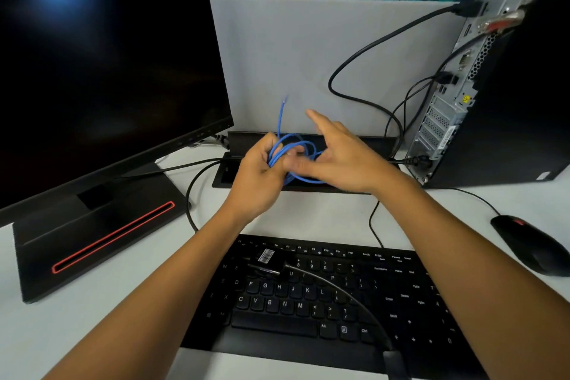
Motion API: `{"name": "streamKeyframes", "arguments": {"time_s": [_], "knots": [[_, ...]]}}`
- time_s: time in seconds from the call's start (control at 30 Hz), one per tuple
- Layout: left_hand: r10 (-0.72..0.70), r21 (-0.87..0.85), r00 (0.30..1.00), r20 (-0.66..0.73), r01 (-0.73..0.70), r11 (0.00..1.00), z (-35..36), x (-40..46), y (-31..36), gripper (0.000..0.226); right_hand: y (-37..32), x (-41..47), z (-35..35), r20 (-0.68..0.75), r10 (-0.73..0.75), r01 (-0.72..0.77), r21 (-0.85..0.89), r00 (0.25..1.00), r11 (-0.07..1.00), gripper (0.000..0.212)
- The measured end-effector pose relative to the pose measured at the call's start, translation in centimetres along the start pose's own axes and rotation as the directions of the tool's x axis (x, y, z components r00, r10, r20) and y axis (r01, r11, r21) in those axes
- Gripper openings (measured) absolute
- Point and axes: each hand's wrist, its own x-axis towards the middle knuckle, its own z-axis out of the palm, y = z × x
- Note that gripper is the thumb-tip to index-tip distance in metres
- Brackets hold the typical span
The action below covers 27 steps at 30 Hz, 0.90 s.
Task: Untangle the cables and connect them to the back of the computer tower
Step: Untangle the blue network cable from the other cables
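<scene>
Left hand grip clamped on tangled blue cable, held above desk behind keyboard. Right hand fingers apart, blurred, apparently touching loops. Computer tower right, back showing, yellow warning sticker unreadable. Keyboard legends readable: F G H J K L.

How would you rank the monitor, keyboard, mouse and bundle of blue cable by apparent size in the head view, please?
1. monitor
2. keyboard
3. mouse and blue cable, which look about alike: the cable is partly hidden by the left hand and right hand, so I won't rank them.
</scene>
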Motion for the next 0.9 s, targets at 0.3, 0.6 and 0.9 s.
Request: {"name": "streamKeyframes", "arguments": {"time_s": [0.3,0.6,0.9], "knots": [[0.080,0.229,0.988,0.129,-0.108,0.967,0.7,-0.6,0.3,0.028,-1.0,4.5,0.1,-0.192,0.019,0.032,0.257,0.981,0.966,0.027],[-0.084,0.212,0.992,0.093,0.063,0.975,0.1,-0.2,-1.8,0.011,-8.2,1.5,-5.9,-0.385,-0.055,0.388,0.909,0.921,0.150,0.027],[-0.406,-0.391,0.910,0.078,0.403,0.828,-0.2,0.8,-1.3,0.023,-6.6,-0.6,-2.3,-0.101,-0.096,0.095,0.993,0.990,-0.064,0.025]]}}
